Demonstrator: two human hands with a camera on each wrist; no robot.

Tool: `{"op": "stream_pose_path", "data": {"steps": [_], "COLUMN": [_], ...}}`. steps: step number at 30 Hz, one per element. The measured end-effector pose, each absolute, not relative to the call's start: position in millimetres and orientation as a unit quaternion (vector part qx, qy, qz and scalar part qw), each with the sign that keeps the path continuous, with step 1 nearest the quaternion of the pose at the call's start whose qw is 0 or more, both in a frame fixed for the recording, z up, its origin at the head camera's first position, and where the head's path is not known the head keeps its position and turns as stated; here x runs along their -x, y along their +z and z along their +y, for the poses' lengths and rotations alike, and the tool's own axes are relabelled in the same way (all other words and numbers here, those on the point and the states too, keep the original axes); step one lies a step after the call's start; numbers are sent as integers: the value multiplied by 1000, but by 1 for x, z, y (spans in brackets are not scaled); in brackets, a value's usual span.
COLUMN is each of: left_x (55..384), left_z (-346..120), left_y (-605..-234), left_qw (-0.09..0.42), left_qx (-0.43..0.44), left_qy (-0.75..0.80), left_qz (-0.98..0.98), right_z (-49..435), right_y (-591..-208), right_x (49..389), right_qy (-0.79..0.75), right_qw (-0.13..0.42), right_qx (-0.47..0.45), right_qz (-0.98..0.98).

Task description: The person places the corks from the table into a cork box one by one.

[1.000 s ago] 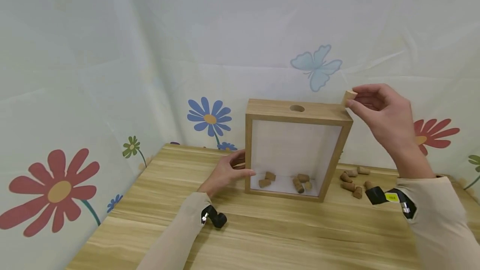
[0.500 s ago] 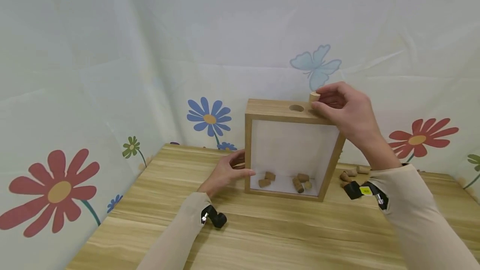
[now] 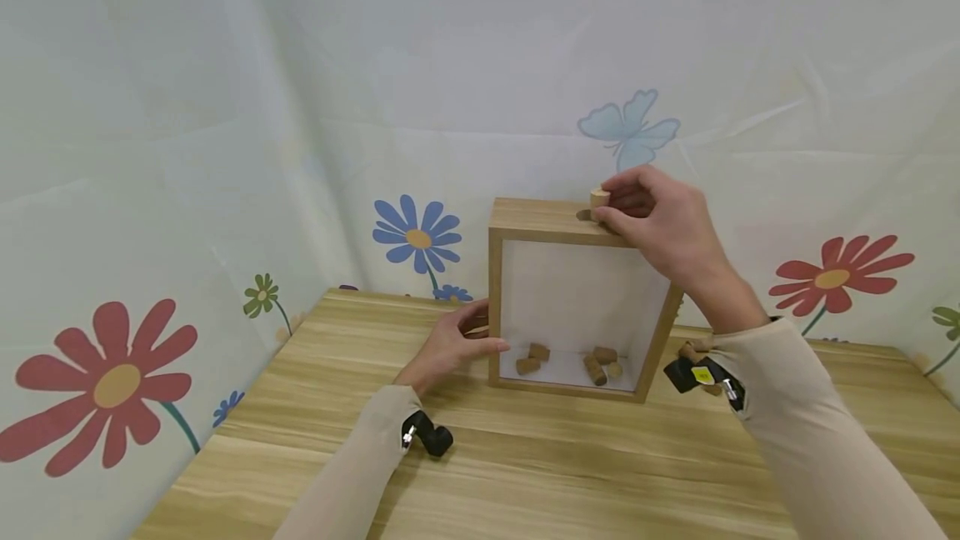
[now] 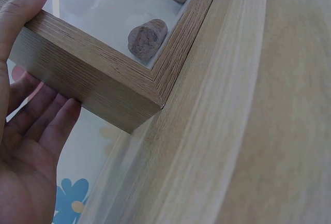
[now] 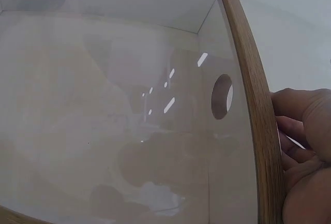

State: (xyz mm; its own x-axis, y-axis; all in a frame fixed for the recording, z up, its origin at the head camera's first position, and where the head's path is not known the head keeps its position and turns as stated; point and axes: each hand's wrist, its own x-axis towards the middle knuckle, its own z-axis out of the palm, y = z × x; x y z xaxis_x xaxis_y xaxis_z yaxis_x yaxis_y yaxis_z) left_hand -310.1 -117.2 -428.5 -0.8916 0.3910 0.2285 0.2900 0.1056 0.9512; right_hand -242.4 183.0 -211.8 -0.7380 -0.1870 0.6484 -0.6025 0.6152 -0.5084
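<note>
A wooden shadow box (image 3: 585, 317) with a clear front stands upright on the table. Several corks (image 3: 595, 368) lie on its floor in two small groups. My left hand (image 3: 447, 346) grips the box's left side; in the left wrist view the thumb lies over the front rim (image 4: 98, 53) and fingertips touch the outer side. Between thumb and fingers, my right hand (image 3: 667, 219) pinches an upright cork (image 3: 599, 200) at the round hole (image 3: 583, 215) in the top, partly covering the hole. In the right wrist view the held cork is hidden, but the hole (image 5: 222, 96) shows through the clear front.
More loose corks (image 3: 692, 350) lie on the wooden table (image 3: 525, 465) right of the box, partly hidden by the right sleeve and wrist camera (image 3: 701, 376). A white curtain (image 3: 480, 90) printed with flowers and a butterfly hangs close behind.
My right hand has moved left along the box's top with the cork, from the right corner to the hole. The left hand and the box have stayed in place.
</note>
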Motion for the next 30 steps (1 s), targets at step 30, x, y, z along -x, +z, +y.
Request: {"op": "stream_pose_path", "data": {"steps": [30], "left_x": [309], "left_z": [-118], "left_y": [-427], "left_qw": [43], "left_qx": [-224], "left_qy": [621], "left_qz": [750], "right_z": [209], "right_y": [-221], "right_x": [229], "right_qy": [355], "right_qw": [331], "right_qx": [-215], "right_qz": [-848]}}
